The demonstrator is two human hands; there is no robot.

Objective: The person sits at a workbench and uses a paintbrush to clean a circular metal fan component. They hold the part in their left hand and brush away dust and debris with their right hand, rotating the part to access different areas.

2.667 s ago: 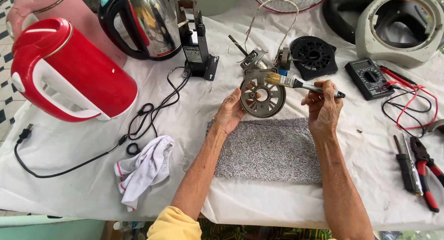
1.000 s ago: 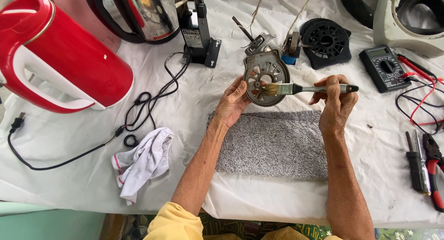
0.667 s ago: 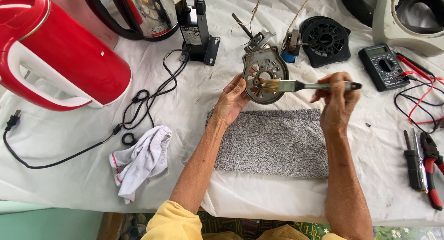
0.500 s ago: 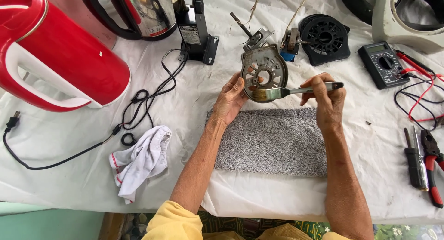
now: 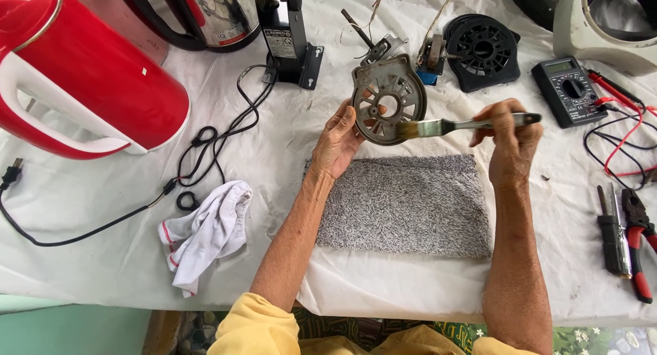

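Plate (image 5: pixel 389 98), round, grey and slotted, is held upright above the grey mat (image 5: pixel 408 204) at the bench's near edge. Left hand (image 5: pixel 339 139) has its fingers closed on the plate's lower rim; right hand (image 5: pixel 510 143) pinches a brush (image 5: pixel 455 126), bristles touching the plate.

Multimeter screen (image 5: pixel 559 66) - grey; stand label (image 5: pixel 278 39), perhaps white.

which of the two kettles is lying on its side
The red kettle with the white handle, at far left, lies on its side. The steel kettle behind it stands upright.
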